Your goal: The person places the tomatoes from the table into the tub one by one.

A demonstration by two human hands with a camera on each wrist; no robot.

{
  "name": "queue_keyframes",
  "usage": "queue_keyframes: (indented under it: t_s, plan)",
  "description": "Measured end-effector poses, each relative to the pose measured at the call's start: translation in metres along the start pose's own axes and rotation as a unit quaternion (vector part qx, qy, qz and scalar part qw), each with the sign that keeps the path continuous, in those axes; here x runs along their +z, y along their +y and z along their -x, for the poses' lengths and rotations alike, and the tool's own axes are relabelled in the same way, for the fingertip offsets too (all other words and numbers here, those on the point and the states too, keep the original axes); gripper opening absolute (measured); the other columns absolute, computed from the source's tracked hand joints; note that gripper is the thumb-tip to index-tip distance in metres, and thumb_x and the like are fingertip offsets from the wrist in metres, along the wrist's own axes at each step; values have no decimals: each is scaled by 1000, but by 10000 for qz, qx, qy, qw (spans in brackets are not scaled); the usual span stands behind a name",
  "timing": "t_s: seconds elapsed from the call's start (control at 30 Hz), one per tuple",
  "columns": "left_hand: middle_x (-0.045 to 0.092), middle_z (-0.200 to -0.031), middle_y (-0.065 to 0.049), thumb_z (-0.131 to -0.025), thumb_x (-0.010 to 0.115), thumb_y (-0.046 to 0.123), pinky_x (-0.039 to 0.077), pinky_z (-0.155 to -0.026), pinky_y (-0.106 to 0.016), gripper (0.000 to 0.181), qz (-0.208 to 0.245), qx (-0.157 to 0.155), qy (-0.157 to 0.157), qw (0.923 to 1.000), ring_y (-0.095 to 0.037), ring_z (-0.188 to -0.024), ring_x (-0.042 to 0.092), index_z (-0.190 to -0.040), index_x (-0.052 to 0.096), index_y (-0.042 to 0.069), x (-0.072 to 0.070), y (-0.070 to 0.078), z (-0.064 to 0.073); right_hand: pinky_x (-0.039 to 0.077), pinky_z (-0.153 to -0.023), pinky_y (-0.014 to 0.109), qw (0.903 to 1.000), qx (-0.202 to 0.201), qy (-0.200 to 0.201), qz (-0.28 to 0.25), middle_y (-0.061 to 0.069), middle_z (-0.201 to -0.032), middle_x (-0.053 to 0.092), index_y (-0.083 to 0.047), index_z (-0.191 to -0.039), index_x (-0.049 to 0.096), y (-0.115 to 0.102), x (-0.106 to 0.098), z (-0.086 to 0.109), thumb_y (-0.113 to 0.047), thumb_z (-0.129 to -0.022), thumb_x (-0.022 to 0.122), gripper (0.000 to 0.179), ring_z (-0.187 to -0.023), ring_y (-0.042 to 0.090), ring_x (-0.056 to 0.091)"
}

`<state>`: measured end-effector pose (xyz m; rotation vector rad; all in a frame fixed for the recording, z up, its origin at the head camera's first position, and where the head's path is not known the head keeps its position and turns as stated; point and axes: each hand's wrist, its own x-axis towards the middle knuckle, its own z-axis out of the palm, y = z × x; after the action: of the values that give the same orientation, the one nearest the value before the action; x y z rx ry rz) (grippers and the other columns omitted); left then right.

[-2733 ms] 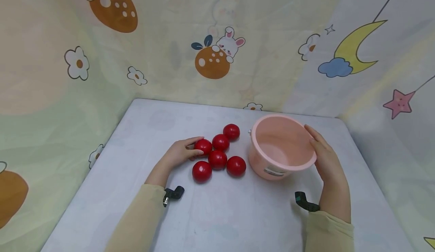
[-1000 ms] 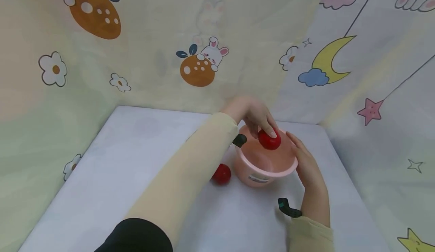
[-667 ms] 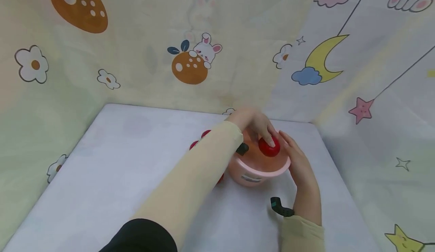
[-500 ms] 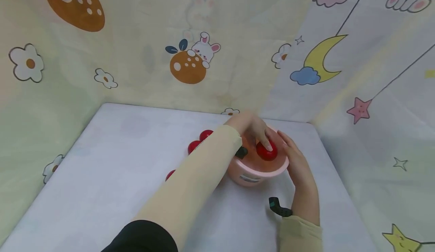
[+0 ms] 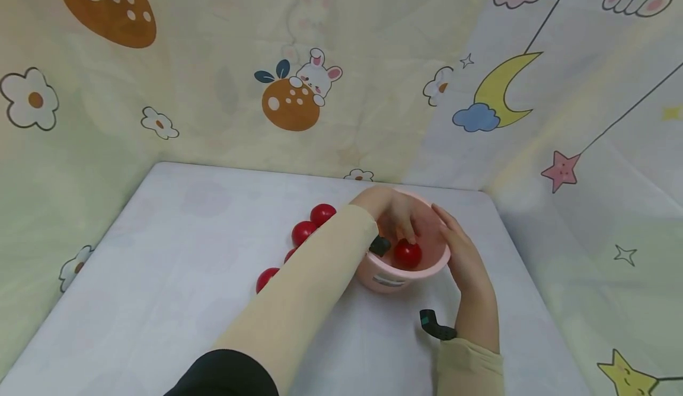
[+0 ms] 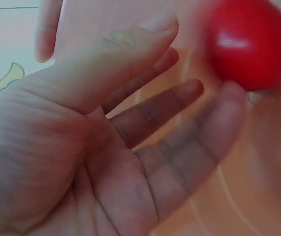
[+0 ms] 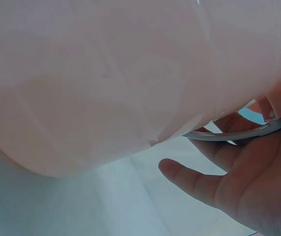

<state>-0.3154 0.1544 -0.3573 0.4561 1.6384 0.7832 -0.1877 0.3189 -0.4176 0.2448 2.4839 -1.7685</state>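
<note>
My left hand (image 5: 396, 211) reaches down into a pink bucket (image 5: 388, 280). Below its fingertips, inside the bucket, is a glossy red ball (image 5: 408, 254). In the left wrist view the fingers are spread and the thumb stands apart, with the blurred ball (image 6: 251, 42) just past the fingertips. My right hand (image 5: 465, 254) holds the bucket by the right side of its rim, thumb over the edge. From the right wrist, its fingers show by the outer wall and the grey handle (image 7: 238, 134), one finger extended away from the wall.
Several more red balls (image 5: 303, 233) lie on the white table (image 5: 203, 236) left of the bucket, partly hidden by my left sleeve (image 5: 304, 289). A patterned cloth (image 5: 213, 76) hangs around the back and sides.
My left hand has taken a red ball from the group on the table, carried it right over the bucket, lowered it in and let go. The right hand stays at the rim.
</note>
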Motion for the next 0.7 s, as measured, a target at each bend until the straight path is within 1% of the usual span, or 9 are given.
queue_keyframes:
  t_s: [0.1, 0.23, 0.4, 0.53, 0.57, 0.6, 0.63, 0.67, 0.7]
  plan:
    - [55, -129, -5, -87, 71, 2, 52, -101, -47, 52, 8, 22, -9, 10000, -32, -129, 49, -134, 56, 16, -1, -2, 1, 32, -113, 62, 10000, 31, -4, 30, -7, -164, 22, -50, -151, 28, -1, 1, 0, -55, -102, 40, 50, -152, 31, 20]
    - [56, -129, -1, -88, 71, 6, 54, -99, -44, 52, -424, 156, 110, 9989, -30, -128, 50, -137, 57, 16, -2, -3, 2, 30, -114, 62, 10000, 44, -20, 51, -6, -165, 21, -50, -151, 27, 0, 1, -1, -55, -102, 38, 50, -152, 31, 20]
    - [59, -128, 1, -87, 72, 6, 54, -99, -43, 53, -668, 248, 172, 9973, -29, -128, 50, -137, 58, 16, -1, -1, 6, 29, -114, 63, 10000, 47, -15, 69, -7, -165, 20, -51, -151, 27, -1, 1, -1, -55, -102, 37, 50, -152, 31, 20]
    - [61, -123, 0, -87, 73, 8, 55, -97, -43, 49, -734, 254, 228, 9967, -29, -127, 52, -134, 60, 16, 2, 1, 11, 28, -114, 64, 9999, 54, -41, 107, -7, -165, 20, -52, -150, 28, -2, 1, -1, -55, -102, 37, 48, -153, 31, 18]
    - [61, -123, 0, -87, 73, 8, 54, -98, -43, 49, -657, 252, 218, 9973, -29, -128, 52, -134, 61, 16, 3, 2, 13, 27, -114, 65, 9999, 66, -56, 114, -7, -165, 20, -52, -150, 28, -2, 1, -1, -55, -102, 37, 48, -153, 31, 18]
    - [61, -122, 1, -87, 73, 9, 55, -97, -43, 47, -758, 299, 249, 9964, -27, -127, 52, -132, 62, 18, 3, 3, 15, 26, -114, 66, 9999, 93, -59, 129, -8, -165, 20, -53, -149, 28, -2, 0, -1, -56, -102, 37, 48, -153, 30, 17]
    - [60, -123, 2, -88, 73, 12, 55, -97, -41, 44, -998, 423, 278, 9937, -25, -127, 51, -131, 63, 19, 4, 5, 17, 25, -114, 67, 9998, 101, -68, 149, -8, -165, 20, -53, -150, 28, -2, 0, 0, -57, -102, 37, 49, -153, 30, 16]
    - [60, -123, 4, -89, 73, 16, 56, -95, -38, 41, -1274, 560, 353, 9896, -21, -126, 50, -129, 64, 22, 4, 7, 20, 24, -114, 68, 9998, 121, -80, 167, -9, -165, 20, -53, -149, 28, -2, -1, 0, -58, -101, 37, 49, -154, 30, 15]
    - [59, -125, 4, -89, 72, 18, 56, -95, -37, 40, -1430, 703, 402, 9864, -20, -125, 50, -128, 65, 22, 4, 9, 23, 23, -114, 69, 9997, 148, -85, 181, -9, -165, 19, -53, -149, 29, -2, -1, 1, -59, -100, 37, 50, -154, 30, 14]
